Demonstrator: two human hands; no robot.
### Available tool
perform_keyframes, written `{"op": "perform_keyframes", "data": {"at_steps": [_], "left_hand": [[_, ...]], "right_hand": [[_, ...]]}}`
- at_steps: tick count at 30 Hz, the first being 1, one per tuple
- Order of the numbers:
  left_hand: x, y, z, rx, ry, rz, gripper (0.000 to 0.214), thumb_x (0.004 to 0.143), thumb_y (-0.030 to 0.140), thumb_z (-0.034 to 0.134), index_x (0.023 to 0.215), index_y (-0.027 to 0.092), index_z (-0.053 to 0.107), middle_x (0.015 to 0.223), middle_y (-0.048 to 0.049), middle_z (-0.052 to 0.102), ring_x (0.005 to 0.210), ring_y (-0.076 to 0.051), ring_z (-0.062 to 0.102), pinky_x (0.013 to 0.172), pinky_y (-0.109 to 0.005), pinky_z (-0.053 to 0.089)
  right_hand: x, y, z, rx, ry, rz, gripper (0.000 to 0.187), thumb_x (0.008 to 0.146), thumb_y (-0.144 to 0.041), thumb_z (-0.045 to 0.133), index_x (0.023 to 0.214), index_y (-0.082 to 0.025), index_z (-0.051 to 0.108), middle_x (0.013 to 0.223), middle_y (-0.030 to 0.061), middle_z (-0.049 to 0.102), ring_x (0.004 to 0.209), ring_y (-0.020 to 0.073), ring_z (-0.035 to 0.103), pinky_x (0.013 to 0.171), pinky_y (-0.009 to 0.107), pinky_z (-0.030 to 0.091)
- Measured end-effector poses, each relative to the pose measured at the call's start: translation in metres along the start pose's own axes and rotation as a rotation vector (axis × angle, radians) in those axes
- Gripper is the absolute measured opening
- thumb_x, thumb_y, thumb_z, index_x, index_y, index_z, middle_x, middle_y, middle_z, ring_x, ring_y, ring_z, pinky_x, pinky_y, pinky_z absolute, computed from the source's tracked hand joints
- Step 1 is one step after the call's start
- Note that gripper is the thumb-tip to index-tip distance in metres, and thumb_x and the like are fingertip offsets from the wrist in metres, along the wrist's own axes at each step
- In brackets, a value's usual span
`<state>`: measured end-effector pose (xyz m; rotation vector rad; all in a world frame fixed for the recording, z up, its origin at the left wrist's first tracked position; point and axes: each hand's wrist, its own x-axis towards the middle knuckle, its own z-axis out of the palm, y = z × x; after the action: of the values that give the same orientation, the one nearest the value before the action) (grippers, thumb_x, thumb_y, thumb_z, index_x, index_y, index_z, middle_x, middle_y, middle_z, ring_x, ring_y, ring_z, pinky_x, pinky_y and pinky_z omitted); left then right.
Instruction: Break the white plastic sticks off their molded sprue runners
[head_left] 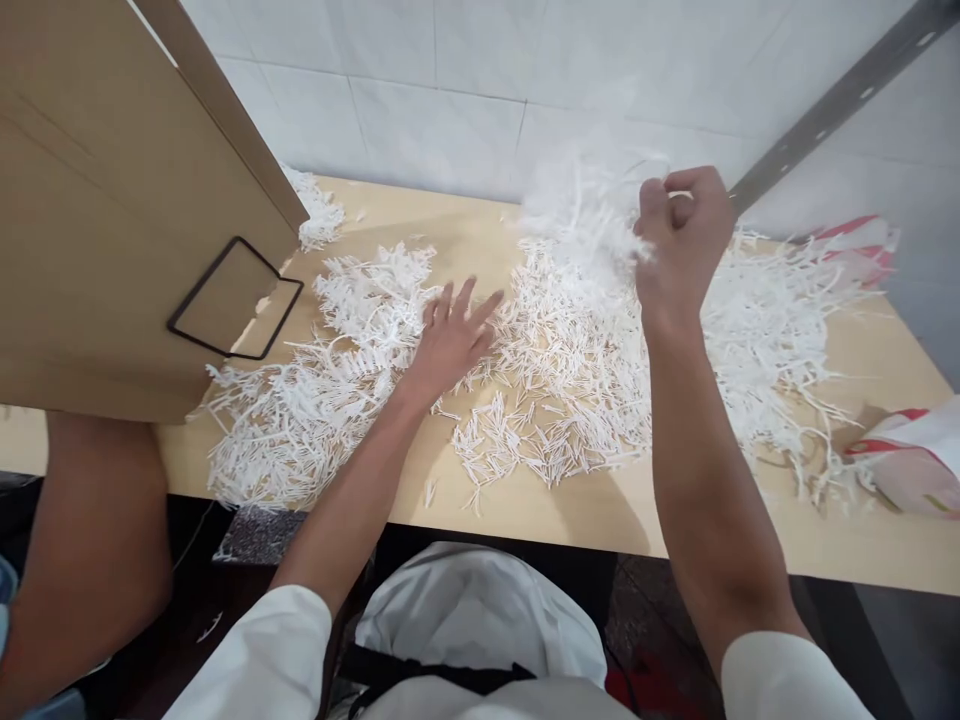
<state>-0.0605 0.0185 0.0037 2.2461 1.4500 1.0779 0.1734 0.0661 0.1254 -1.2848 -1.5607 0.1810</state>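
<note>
My left hand (455, 340) rests palm down with its fingers spread, between two heaps of thin white strands. Some loose white pieces lie beside and under its edge. Raised above the table, my right hand (686, 235) has its fingers closed on a bunch of white strands (589, 215), which is smeared by motion. Below that bunch spreads a heap of short white pieces (577, 350). Another white heap (300, 430) lies left of my left hand, with feathery, branched strands among it. Longer strands form a pile (780, 335) to the right of my right forearm.
A cardboard sheet or box side (127, 220) stands at the left, with a black wire frame (236, 297) against it. Another person's arm (105, 540) is below it. Red-and-white plastic bags (919, 460) lie at the right. A slotted metal post (832, 105) and tiled wall (442, 120) back the table (517, 510).
</note>
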Motion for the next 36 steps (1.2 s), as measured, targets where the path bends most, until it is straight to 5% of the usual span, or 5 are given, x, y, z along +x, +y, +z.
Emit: {"op": "perform_keyframes", "data": {"at_steps": [7, 12, 17, 31, 36], "left_hand": [[0.011, 0.007, -0.001, -0.497, 0.236, -0.216, 0.044, 0.086, 0.056, 0.051, 0.115, 0.024, 0.059, 0.129, -0.0106, 0.056, 0.130, -0.027, 0.046, 0.112, -0.050, 0.031], [0.017, 0.032, -0.007, -1.080, 0.113, -0.415, 0.060, 0.083, 0.074, 0.035, 0.105, 0.024, 0.060, 0.093, -0.0089, 0.063, 0.089, -0.023, 0.069, 0.067, -0.036, 0.057], [0.012, 0.038, 0.001, -1.086, 0.005, -0.392, 0.057, 0.071, 0.041, 0.075, 0.122, 0.032, 0.052, 0.115, -0.0074, 0.056, 0.082, -0.016, 0.068, 0.061, -0.026, 0.054], [-0.006, 0.049, 0.014, -0.893, 0.154, -0.362, 0.047, 0.072, 0.023, 0.074, 0.115, 0.029, 0.055, 0.085, -0.0001, 0.059, 0.067, -0.011, 0.056, 0.059, -0.023, 0.043], [-0.013, 0.060, 0.013, -0.759, 0.056, -0.265, 0.054, 0.072, 0.028, 0.075, 0.122, 0.032, 0.054, 0.099, -0.0036, 0.063, 0.068, -0.013, 0.055, 0.061, -0.025, 0.043]], "right_hand": [[-0.073, -0.007, -0.003, 0.162, -0.175, 0.009, 0.015, 0.092, -0.039, 0.046, 0.091, -0.024, 0.050, 0.089, 0.0020, 0.069, 0.077, 0.0138, 0.066, 0.072, 0.032, 0.052], [-0.119, 0.012, 0.009, -0.083, -0.464, -0.311, 0.006, 0.087, -0.023, 0.051, 0.091, -0.024, 0.056, 0.119, 0.0071, 0.064, 0.113, 0.0207, 0.060, 0.094, 0.041, 0.050], [-0.132, 0.024, 0.016, -0.107, -0.435, -0.357, 0.010, 0.084, -0.020, 0.053, 0.093, -0.023, 0.057, 0.116, 0.0092, 0.065, 0.109, 0.0209, 0.061, 0.093, 0.041, 0.050], [-0.148, 0.016, 0.009, -0.080, -0.162, -0.368, 0.023, 0.082, -0.034, 0.062, 0.105, -0.029, 0.064, 0.099, 0.0061, 0.067, 0.092, 0.0214, 0.063, 0.080, 0.041, 0.053], [-0.151, 0.003, 0.013, 0.104, -0.333, -0.218, 0.033, 0.084, -0.032, 0.062, 0.116, -0.032, 0.058, 0.103, 0.0019, 0.069, 0.077, 0.0140, 0.064, 0.070, 0.032, 0.056]]}}
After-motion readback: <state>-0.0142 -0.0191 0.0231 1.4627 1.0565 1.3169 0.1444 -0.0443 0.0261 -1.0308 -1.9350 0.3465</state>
